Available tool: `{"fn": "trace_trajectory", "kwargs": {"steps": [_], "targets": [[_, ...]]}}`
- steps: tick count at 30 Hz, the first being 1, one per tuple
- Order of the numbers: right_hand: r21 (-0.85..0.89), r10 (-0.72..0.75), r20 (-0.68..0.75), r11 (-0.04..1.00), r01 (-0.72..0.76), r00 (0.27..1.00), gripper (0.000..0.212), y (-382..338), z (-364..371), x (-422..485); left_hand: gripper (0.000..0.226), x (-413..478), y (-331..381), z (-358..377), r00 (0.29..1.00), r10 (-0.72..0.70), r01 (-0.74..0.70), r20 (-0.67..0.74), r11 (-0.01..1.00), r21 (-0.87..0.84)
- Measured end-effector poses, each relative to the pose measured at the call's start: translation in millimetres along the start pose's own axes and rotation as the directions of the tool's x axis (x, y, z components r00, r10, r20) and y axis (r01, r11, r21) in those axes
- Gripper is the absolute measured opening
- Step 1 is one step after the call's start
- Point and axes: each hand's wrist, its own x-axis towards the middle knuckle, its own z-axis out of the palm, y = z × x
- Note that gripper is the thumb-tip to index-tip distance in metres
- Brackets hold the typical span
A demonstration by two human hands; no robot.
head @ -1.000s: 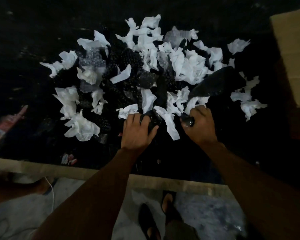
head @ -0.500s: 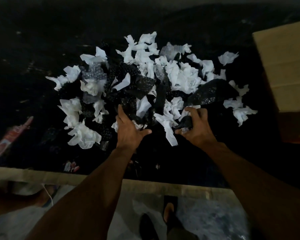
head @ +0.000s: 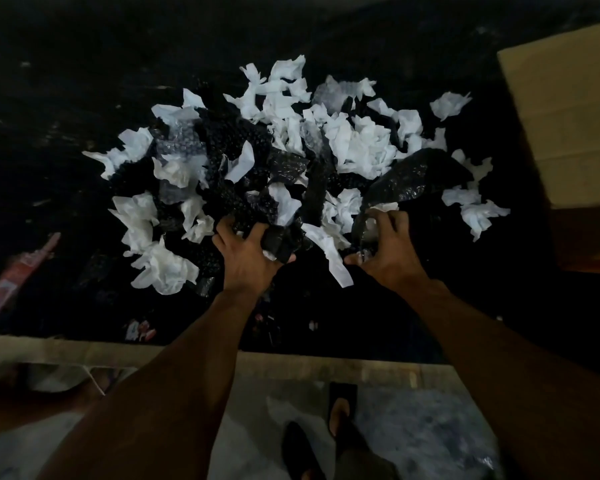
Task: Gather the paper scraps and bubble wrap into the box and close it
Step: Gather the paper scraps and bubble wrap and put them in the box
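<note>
A heap of crumpled white paper scraps [head: 359, 150] mixed with dark bubble wrap [head: 236, 140] covers the middle of the black table [head: 66, 81]. My left hand [head: 248, 256] sits at the heap's near edge, fingers curled around a dark strip of bubble wrap [head: 278, 242]. My right hand [head: 385, 249] grips the near end of a larger dark bubble wrap sheet [head: 413, 178] that rises to the right. A long white scrap [head: 333, 259] hangs between the hands. The cardboard box [head: 568, 116] stands at the right edge, only its brown flap showing.
A red and white wrapper [head: 18, 271] lies at the table's left edge and a small printed scrap [head: 139, 329] near the front edge. The table's pale front rim [head: 326, 370] runs below my forearms, with my sandalled feet [head: 340, 414] on the floor beneath.
Both hands have moved forward from the table's near side into the heap and closed on bubble wrap, lifting its near edge. The view has shifted, bringing more of the box into sight.
</note>
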Motion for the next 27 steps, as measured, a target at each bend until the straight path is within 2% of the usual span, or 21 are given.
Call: {"fn": "trace_trajectory", "kwargs": {"steps": [3, 5, 8, 10, 14, 17, 19, 23, 27], "targets": [[-0.033, -0.03, 0.04, 0.999, 0.031, 0.999, 0.077, 2, -1, 4, 0.054, 0, -2, -1, 0.996, 0.081, -0.083, 0.042, 0.996, 0.03], [-0.079, -0.047, 0.086, 0.995, 0.054, 0.995, 0.075, 1, -3, 7, 0.057, 5, 0, -9, 0.992, 0.104, -0.103, 0.07, 0.995, -0.012], [-0.021, 0.002, 0.081, 1.0, 0.0, 0.997, 0.08, -4, -10, 12, 0.091, 15, 9, -31, 0.977, 0.127, -0.103, 0.173, 0.985, -0.141], [0.052, 0.028, 0.043, 0.998, -0.03, 0.999, 0.086, -15, -19, 17, 0.102, 25, 19, -49, 0.964, 0.185, -0.142, 0.192, 0.965, -0.22], [0.191, 0.012, -0.046, 0.982, -0.003, 0.999, 0.083, -47, -50, 32, 0.08, 57, 36, -84, 0.955, 0.275, -0.234, 0.114, 0.931, -0.281], [0.213, 0.004, -0.121, 0.977, 0.022, 0.993, 0.052, -81, -79, 45, 0.061, 81, 53, -119, 0.94, 0.338, -0.309, 0.035, 0.894, -0.323], [0.214, -0.019, -0.183, 0.975, 0.058, 0.983, 0.036, -104, -96, 49, 0.056, 92, 69, -146, 0.935, 0.354, -0.337, -0.025, 0.861, -0.38], [0.223, -0.094, -0.304, 0.96, 0.167, 0.948, 0.038, -149, -127, 50, 0.058, 108, 98, -200, 0.925, 0.362, -0.367, -0.114, 0.782, -0.503], [0.2, -0.139, -0.358, 0.955, 0.221, 0.923, 0.049, -181, -161, 44, 0.071, 112, 121, -249, 0.896, 0.425, -0.409, -0.126, 0.684, -0.604]]}}
